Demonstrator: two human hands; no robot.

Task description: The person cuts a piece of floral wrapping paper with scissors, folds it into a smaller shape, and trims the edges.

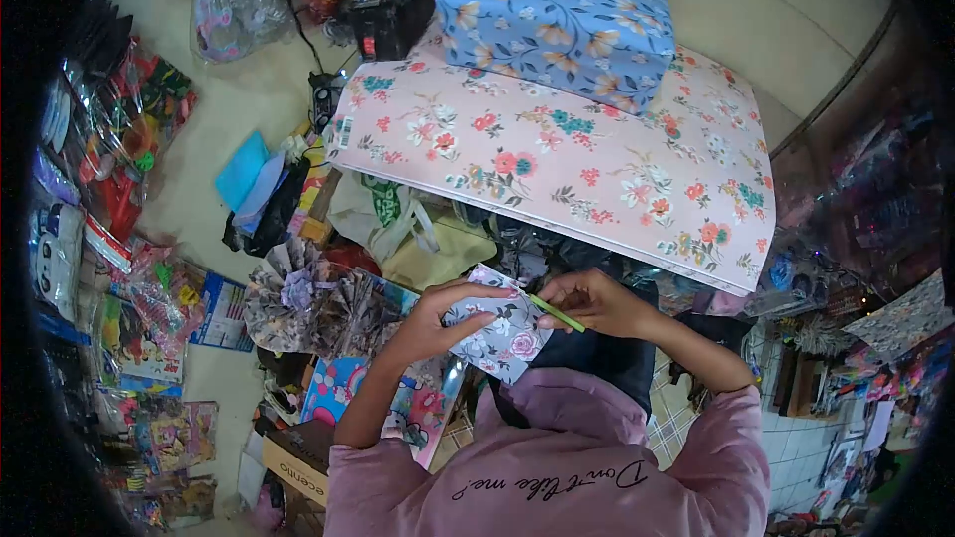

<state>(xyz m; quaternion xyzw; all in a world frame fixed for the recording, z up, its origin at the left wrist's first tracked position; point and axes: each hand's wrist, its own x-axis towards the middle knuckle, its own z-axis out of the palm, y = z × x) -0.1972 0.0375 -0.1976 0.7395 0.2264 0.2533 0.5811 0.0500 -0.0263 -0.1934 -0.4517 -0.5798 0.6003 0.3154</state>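
My left hand holds a small flat packet in grey-white rose-patterned paper, with its thumb on the near face and its fingers along the top edge. At the packet's right edge, my right hand has its fingers closed on a slim yellow-green tool, which slants down to the right. Whether the tool is a cutter or a pen is too small to tell. Both hands are above my lap, in front of the pink shirt.
Pink floral sheets lie beyond my hands, with a blue floral wrapped box on top. A pleated paper rosette is to the left. Packaged goods line the far left; a cardboard box sits at lower left.
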